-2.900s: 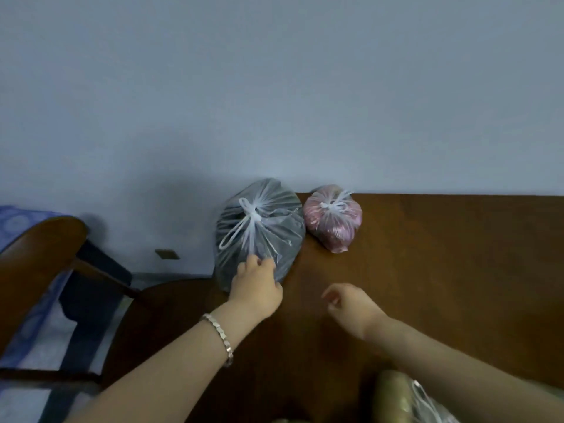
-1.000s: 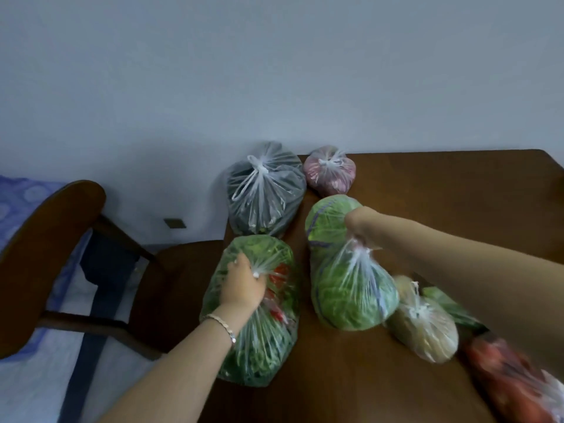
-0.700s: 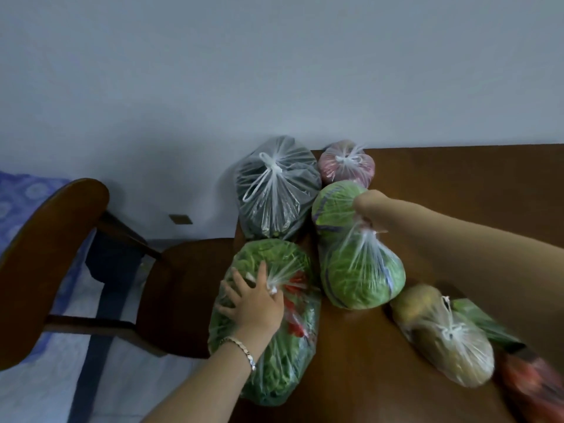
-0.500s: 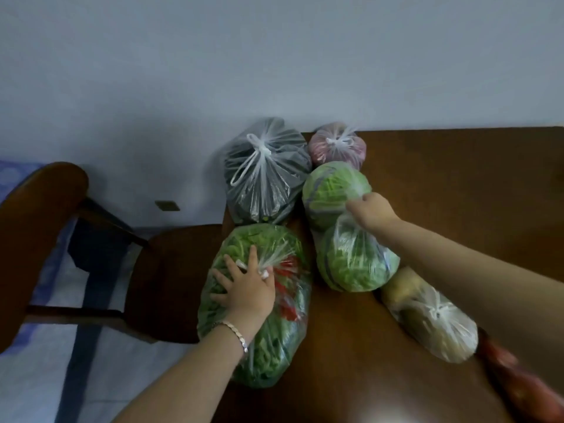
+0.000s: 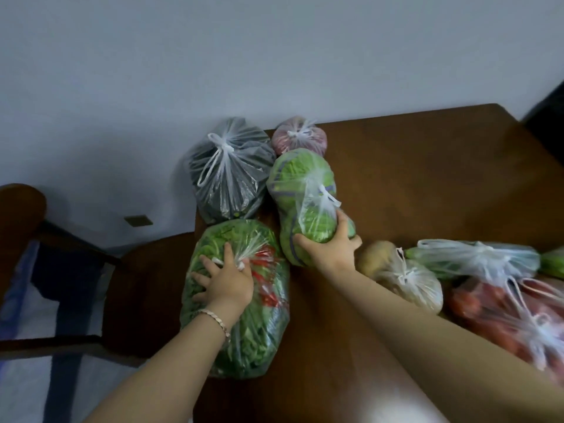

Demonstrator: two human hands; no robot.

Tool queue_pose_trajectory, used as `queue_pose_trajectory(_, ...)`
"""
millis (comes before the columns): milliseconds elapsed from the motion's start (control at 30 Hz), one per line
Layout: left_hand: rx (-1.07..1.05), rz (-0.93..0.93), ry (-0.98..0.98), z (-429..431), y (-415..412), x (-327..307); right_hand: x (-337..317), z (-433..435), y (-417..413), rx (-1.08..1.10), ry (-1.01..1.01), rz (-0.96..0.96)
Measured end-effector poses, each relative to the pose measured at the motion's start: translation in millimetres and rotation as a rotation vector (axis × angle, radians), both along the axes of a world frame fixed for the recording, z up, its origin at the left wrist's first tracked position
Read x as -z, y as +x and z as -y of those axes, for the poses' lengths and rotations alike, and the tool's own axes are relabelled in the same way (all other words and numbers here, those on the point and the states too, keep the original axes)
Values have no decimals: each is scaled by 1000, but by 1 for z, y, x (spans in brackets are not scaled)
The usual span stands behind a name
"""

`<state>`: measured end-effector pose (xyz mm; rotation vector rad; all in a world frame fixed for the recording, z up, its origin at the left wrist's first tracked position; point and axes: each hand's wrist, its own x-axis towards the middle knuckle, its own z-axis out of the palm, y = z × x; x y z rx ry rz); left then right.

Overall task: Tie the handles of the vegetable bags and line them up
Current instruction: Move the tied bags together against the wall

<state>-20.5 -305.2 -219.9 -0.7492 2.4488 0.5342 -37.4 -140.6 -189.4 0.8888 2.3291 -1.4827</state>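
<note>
Several tied clear bags lie on the brown table [image 5: 427, 178]. At the far left edge stand a dark-greens bag [image 5: 229, 169] and a small pink bag [image 5: 300, 138]. My left hand [image 5: 224, 279] presses flat, fingers spread, on a long bag of green beans and red chillies [image 5: 241, 315]. My right hand [image 5: 331, 245] grips the near end of the cabbage bag [image 5: 305, 196], fingers wrapped around it. To the right lie a potato bag [image 5: 399, 276], a cucumber bag [image 5: 470, 261] and a tomato bag [image 5: 512, 319].
A wooden chair [image 5: 134, 282] stands close against the table's left side, its backrest [image 5: 18, 227] at the far left. The grey wall runs right behind the table. A bracelet circles my left wrist. Bare tabletop shows at the back right.
My right hand has slid from the cabbage bag's knot down to its near end and now grips it there. The left hand stays on the bean bag. The view shifted right, showing more bags.
</note>
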Motion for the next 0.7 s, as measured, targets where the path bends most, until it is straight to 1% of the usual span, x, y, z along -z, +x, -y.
queue_pose_trajectory(67, 1, 1, 12, 2, -1, 0, 1, 11, -5, -4, -14, 11)
queue_pose_trajectory(133, 5, 24, 26, 3, -2, -1, -1, 7, -3, -66, -17, 23)
queue_pose_trajectory(200, 1, 50, 24, 3, -3, -6, -5, -10, 3, -219, -6, 52)
queue_pose_trajectory(233, 20, 29, -16, 0, -2, -11, -9, -23, 7, -324, 21, 65)
queue_pose_trajectory(267, 68, -35, -84, -8, 2, -16, -14, -39, 12, -425, 67, 58)
queue_pose_trajectory(300, 145, -141, -157, -18, 6, -22, -20, -55, 16, -513, 127, 37)
queue_pose_trajectory(333, 243, -279, -204, -31, 10, -27, -25, -71, 19, -574, 196, 2)
queue_pose_trajectory(367, 356, -416, -213, -49, 16, -34, -31, -89, 23, -602, 252, -33)
queue_pose_trajectory(400, 465, -537, -169, -67, 21, -40, -36, -106, 26, -605, 289, -73)
queue_pose_trajectory(433, 573, -630, -82, -94, 25, -44, -43, -132, 30, -600, 325, -108)
queue_pose_trajectory(467, 703, -671, 21, -114, 28, -45, -47, -150, 32, -594, 362, -141)
queue_pose_trajectory(500, 856, -645, 93, -136, 30, -46, -51, -169, 34, -590, 399, -161)
queue_pose_trajectory(533, 998, -565, 120, -157, 32, -45, -54, -185, 35, -590, 430, -172)
queue_pose_trajectory(567, 1078, -461, 122, -179, 33, -39, -55, -200, 35, -593, 444, -168)
queue_pose_trajectory(600, 1067, -330, 123, -202, 35, -32, -55, -217, 36, -606, 447, -157)
queue_pose_trajectory(633, 952, -196, 149, -224, 37, -26, -53, -230, 37, -623, 440, -144)
queue_pose_trajectory(667, 777, -98, 187, -242, 38, -20, -51, -241, 37, -642, 435, -144)
queue_pose_trajectory(700, 602, -46, 213, -257, 37, -12, -48, -250, 38, -657, 427, -150)
